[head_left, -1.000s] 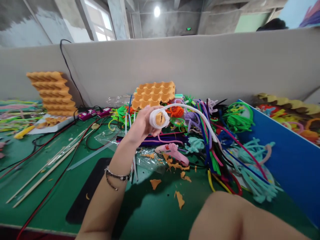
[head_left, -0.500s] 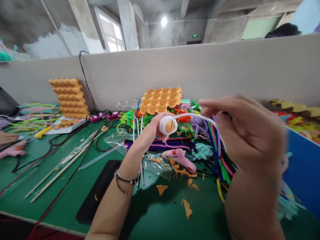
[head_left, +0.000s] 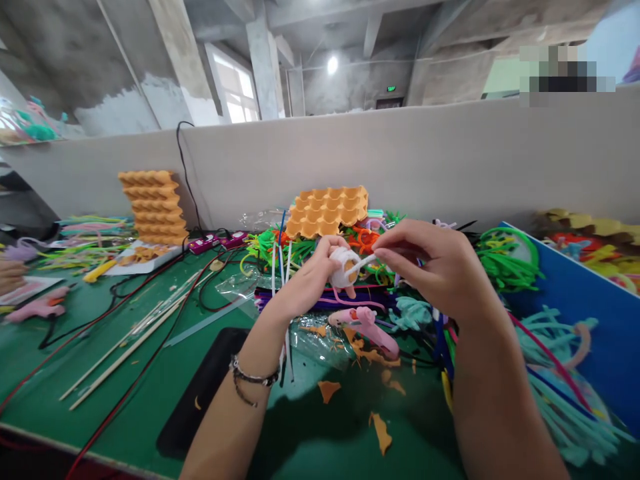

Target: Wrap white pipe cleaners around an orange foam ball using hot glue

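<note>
Left hand closed around a small orange cup piece, held up over the green table, fingers curled behind it and thumb at its side. White pipe cleaner already coiled round most of that piece, only a patch of orange showing at the front. Right hand just to the right, thumb and forefinger pinched together on the free end of the same pipe cleaner, a short taut stretch running between the two hands. Judged from this: wrapping well along, several turns laid, the loose tail not yet wound on or tucked in; how much tail remains cannot be told, as it passes under the right hand.

Just below the hands, a pink glue gun lying on clear plastic, with torn orange scraps scattered nearer the body. Beyond the hands, an orange egg tray resting on a heap of coloured pipe cleaners, which spreads to the right against a blue board. Further to the left, a stack of egg trays, wooden sticks and red and black cables; at the far left edge, another person's hand near a second pink glue gun.
</note>
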`<state>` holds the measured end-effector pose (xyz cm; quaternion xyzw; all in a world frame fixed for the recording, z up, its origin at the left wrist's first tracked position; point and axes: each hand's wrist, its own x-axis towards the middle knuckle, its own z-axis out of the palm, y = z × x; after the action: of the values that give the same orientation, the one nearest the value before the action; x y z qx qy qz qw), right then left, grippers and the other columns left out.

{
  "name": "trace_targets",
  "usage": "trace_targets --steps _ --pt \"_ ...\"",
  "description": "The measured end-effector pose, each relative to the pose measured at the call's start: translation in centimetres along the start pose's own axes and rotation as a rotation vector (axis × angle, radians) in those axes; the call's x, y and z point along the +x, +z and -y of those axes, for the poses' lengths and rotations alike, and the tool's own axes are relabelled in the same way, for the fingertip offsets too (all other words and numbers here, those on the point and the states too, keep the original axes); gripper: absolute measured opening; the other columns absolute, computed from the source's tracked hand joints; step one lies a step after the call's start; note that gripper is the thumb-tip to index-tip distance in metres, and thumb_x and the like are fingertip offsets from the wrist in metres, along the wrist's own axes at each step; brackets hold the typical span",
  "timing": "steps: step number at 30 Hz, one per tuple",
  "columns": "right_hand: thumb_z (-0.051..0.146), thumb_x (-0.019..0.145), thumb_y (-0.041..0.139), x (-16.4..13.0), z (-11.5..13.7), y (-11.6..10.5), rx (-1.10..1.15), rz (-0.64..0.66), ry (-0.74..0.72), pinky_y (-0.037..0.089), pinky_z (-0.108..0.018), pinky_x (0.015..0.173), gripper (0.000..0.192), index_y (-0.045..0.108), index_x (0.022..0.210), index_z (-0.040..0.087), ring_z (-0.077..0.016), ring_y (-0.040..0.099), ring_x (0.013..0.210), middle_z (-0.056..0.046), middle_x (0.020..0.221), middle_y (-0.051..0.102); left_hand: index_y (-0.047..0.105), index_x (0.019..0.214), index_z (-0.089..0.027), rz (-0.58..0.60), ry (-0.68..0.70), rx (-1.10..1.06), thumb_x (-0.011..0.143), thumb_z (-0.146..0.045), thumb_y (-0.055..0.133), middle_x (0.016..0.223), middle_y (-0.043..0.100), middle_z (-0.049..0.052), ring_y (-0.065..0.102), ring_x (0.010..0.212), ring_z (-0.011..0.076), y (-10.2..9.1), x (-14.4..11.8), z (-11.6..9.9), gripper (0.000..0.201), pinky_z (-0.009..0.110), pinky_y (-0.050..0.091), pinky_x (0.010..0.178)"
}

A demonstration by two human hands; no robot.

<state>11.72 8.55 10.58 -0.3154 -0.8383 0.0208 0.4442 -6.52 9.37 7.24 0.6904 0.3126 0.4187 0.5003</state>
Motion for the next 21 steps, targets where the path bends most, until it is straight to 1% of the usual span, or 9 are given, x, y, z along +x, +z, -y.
trace_targets --steps 3,7,10,13,16,21 --pt "0.025 0.081 0.059 0.0 -0.1 0.1 0.000 0.020 -0.023 0.035 -0.022 0.051 0.010 0.059 0.075 0.017 -0.0083 0.046 0.057 0.001 0.066 0.056 0.032 0.095 -0.020 0.018 -0.017 0.010 0.080 -0.023 0.035 0.076 0.054 -0.001 0.056 0.063 0.0114 0.3 0.0 -0.1 0.016 0.026 0.038 0.060" --pt "0.024 0.080 0.059 0.2 -0.1 0.5 -0.019 0.013 -0.075 0.034 -0.024 0.053 0.009 0.058 0.072 0.018 -0.0093 0.045 0.058 0.002 0.065 0.056 0.031 0.094 -0.020 0.044 -0.010 0.005 0.081 -0.028 0.034 0.081 0.051 0.000 0.055 0.063 0.0102 0.5 0.0 -0.1 0.016 0.025 0.040 0.057" --pt "0.023 0.078 0.061 0.3 0.1 0.7 -0.051 -0.001 -0.090 0.033 -0.024 0.052 0.011 0.056 0.070 0.019 -0.0096 0.045 0.059 0.001 0.064 0.055 0.030 0.094 -0.021 0.072 -0.012 -0.043 0.080 -0.030 0.037 0.077 0.049 -0.001 0.053 0.059 0.0100 0.4 0.0 0.0 0.019 0.024 0.040 0.052" --pt "0.023 0.078 0.061 0.3 0.2 0.8 -0.066 -0.013 -0.094 0.032 -0.024 0.051 0.011 0.056 0.070 0.019 -0.0096 0.045 0.058 0.001 0.064 0.055 0.030 0.096 -0.021 0.159 -0.023 -0.123 0.076 -0.030 0.040 0.073 0.047 -0.002 0.051 0.056 0.0099 0.2 0.0 0.1 0.024 0.022 0.039 0.047" --pt "0.023 0.078 0.061 0.3 0.3 1.0 -0.046 -0.014 -0.080 0.031 -0.023 0.050 0.010 0.057 0.070 0.018 -0.0082 0.043 0.056 0.002 0.063 0.054 0.031 0.102 -0.020 0.252 -0.014 -0.128 0.076 -0.028 0.042 0.070 0.048 -0.003 0.050 0.057 0.0097 0.1 -0.2 0.0 0.029 0.021 0.039 0.048" --pt "0.021 0.076 0.062 0.2 0.6 1.1 -0.013 -0.022 -0.061 0.031 -0.022 0.049 0.008 0.058 0.070 0.018 -0.0074 0.044 0.056 0.002 0.064 0.055 0.031 0.107 -0.019 0.271 0.000 -0.051 0.080 -0.025 0.041 0.067 0.046 -0.004 0.046 0.053 0.0084 -0.1 -0.6 -0.3 0.030 0.024 0.038 0.052"
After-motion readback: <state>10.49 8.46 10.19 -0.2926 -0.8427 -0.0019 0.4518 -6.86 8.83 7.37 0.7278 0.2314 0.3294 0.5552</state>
